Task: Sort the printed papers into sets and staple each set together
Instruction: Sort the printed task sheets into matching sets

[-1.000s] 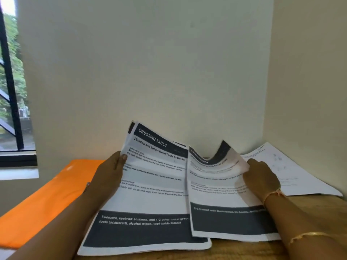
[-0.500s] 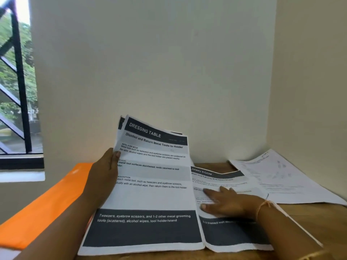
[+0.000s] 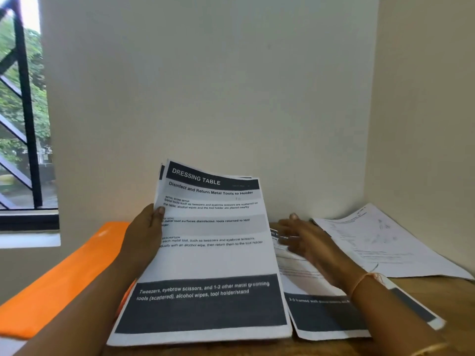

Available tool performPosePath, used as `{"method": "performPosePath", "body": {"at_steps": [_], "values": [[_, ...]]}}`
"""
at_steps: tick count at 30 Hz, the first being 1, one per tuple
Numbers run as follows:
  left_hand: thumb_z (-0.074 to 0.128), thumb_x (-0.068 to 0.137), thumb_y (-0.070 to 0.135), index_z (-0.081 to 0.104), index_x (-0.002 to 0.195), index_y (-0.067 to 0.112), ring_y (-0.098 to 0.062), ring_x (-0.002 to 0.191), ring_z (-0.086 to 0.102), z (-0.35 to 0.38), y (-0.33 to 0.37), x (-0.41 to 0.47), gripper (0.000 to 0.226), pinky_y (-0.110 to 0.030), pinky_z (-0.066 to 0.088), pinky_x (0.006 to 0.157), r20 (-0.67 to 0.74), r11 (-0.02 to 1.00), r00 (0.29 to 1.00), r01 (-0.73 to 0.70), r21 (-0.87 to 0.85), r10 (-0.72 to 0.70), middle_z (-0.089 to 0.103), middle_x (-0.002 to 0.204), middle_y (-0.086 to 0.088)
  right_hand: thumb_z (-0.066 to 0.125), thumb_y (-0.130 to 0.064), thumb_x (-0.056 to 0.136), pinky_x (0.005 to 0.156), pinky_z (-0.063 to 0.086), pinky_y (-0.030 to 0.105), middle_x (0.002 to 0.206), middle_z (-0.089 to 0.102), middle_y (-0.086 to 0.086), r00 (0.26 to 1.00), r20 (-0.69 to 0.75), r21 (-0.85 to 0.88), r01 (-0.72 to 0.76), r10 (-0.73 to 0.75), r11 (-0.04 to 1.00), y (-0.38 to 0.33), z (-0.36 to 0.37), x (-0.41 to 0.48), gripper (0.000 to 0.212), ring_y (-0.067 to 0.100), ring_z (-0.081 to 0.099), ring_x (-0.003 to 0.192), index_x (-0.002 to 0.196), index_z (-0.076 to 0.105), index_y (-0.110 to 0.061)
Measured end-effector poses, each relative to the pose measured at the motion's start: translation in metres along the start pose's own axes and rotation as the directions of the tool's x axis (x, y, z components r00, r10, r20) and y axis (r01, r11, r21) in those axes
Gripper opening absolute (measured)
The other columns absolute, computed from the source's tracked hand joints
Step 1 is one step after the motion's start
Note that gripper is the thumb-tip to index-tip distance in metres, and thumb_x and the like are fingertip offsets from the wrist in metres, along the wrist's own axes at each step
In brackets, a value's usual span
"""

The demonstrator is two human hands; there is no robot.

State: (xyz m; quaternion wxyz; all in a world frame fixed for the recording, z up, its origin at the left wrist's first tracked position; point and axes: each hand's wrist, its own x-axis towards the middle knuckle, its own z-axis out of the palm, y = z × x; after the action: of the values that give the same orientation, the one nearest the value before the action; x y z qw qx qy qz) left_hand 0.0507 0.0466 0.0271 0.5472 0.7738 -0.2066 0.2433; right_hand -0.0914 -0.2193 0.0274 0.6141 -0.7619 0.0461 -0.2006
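- Moved since half a second ago: right hand, then pressed flat on the laid sheet, now blurred over its far end, fingers straight and spread, gripping nothing; contact with the paper impossible to tell.
- Far left: orange folder on the wooden table.
- Left hand clamped on the left edge of the "Dressing Table" stack, thumb in front; stack tilted up, unchanged.
- Far right: loose white sheets against the wall corner.
- Judged: one sheet just sorted out beside the stack; further dealing next; no stapler in view.
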Motion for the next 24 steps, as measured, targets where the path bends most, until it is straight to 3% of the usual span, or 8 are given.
{"method": "performPosePath", "body": {"at_steps": [1, 3, 8, 10, 14, 17, 19, 24], "values": [[0.034, 0.101, 0.033, 0.056, 0.102, 0.015, -0.028, 0.081, 0.062, -0.001, -0.001, 0.002, 0.029, -0.041, 0.051, 0.076, 0.005, 1.0, 1.0, 0.021, -0.002, -0.021, 0.064, 0.09, -0.006, 0.038, -0.048, 0.097, 0.084, 0.052, 0.032, 0.116, 0.066, 0.005, 0.997, 0.058, 0.114, -0.049, 0.043, 0.992, -0.002, 0.005, -0.001, 0.038, 0.023, 0.065, 0.102, 0.115, 0.06, -0.023], [0.034, 0.101, 0.035, 0.056, 0.105, 0.016, -0.031, 0.086, 0.062, -0.002, -0.003, 0.005, 0.029, -0.042, 0.05, 0.08, 0.01, 0.998, 0.998, 0.064, 0.007, -0.064, 0.064, 0.095, -0.008, 0.041, -0.051, 0.095, 0.072, 0.054, 0.031, 0.112, 0.068, 0.005, 0.986, 0.144, 0.14, -0.109, 0.088, 0.984, -0.001, 0.015, -0.002, 0.041, 0.023, 0.067, 0.096, 0.119, 0.059, -0.023], [0.035, 0.101, 0.034, 0.056, 0.1, 0.01, -0.028, 0.082, 0.06, 0.0, -0.003, 0.003, 0.032, -0.039, 0.048, 0.073, 0.0, 0.995, 0.999, 0.039, 0.088, -0.039, 0.063, 0.088, -0.008, 0.056, -0.028, 0.094, 0.053, 0.048, 0.023, 0.085, 0.07, 0.003, 0.988, 0.087, 0.212, -0.141, 0.125, 0.967, 0.001, 0.037, -0.004, 0.026, 0.016, 0.064, 0.071, 0.113, 0.057, -0.011], [0.036, 0.101, 0.031, 0.055, 0.093, 0.009, -0.023, 0.076, 0.058, 0.004, -0.002, 0.0, 0.03, -0.032, 0.042, 0.063, -0.002, 0.993, 1.0, 0.0, 0.121, 0.0, 0.061, 0.081, -0.006, 0.049, -0.031, 0.097, 0.054, 0.049, 0.024, 0.075, 0.069, 0.002, 0.986, 0.058, 0.292, -0.168, 0.158, 0.942, 0.001, 0.037, -0.003, 0.025, 0.015, 0.063, 0.064, 0.107, 0.061, -0.011], [0.036, 0.101, 0.03, 0.053, 0.09, 0.01, -0.019, 0.072, 0.055, 0.007, -0.001, -0.002, 0.029, -0.027, 0.038, 0.057, -0.014, 0.992, 1.0, -0.018, 0.127, 0.02, 0.059, 0.078, -0.001, 0.05, -0.037, 0.096, 0.072, 0.049, 0.033, 0.092, 0.069, 0.005, 0.983, 0.03, 0.235, -0.182, 0.18, 0.955, 0.003, 0.037, -0.002, 0.025, 0.023, 0.063, 0.086, 0.101, 0.061, -0.016], [0.037, 0.101, 0.032, 0.056, 0.093, 0.011, -0.025, 0.079, 0.059, 0.007, -0.002, -0.002, 0.03, -0.032, 0.043, 0.063, 0.001, 0.996, 1.0, -0.009, 0.087, 0.009, 0.061, 0.082, -0.003, 0.058, -0.015, 0.093, 0.066, 0.049, 0.03, 0.098, 0.069, 0.007, 0.982, 0.011, 0.183, -0.19, 0.191, 0.965, 0.005, 0.041, -0.003, 0.003, 0.022, 0.065, 0.085, 0.096, 0.058, -0.014], [0.04, 0.099, 0.037, 0.058, 0.095, 0.013, -0.027, 0.083, 0.061, 0.006, -0.002, -0.001, 0.031, -0.04, 0.049, 0.075, 0.016, 0.999, 1.0, 0.018, 0.037, -0.019, 0.064, 0.087, -0.005, 0.058, -0.005, 0.091, 0.064, 0.052, 0.028, 0.101, 0.07, 0.011, 0.983, -0.032, 0.199, -0.17, 0.179, 0.965, 0.006, 0.042, -0.001, 0.01, 0.022, 0.067, 0.082, 0.1, 0.061, -0.008], [0.044, 0.094, 0.05, 0.061, 0.097, 0.013, -0.03, 0.085, 0.064, 0.003, -0.003, 0.0, 0.041, -0.051, 0.051, 0.083, 0.081, 0.994, 0.991, 0.105, -0.029, -0.102, 0.067, 0.093, -0.009, 0.058, -0.003, 0.092, 0.062, 0.057, 0.033, 0.094, 0.071, 0.017, 0.976, -0.113, 0.258, -0.154, 0.188, 0.954, 0.005, 0.04, 0.0, 0.008, 0.027, 0.069, 0.076, 0.096, 0.063, 0.001]]}}
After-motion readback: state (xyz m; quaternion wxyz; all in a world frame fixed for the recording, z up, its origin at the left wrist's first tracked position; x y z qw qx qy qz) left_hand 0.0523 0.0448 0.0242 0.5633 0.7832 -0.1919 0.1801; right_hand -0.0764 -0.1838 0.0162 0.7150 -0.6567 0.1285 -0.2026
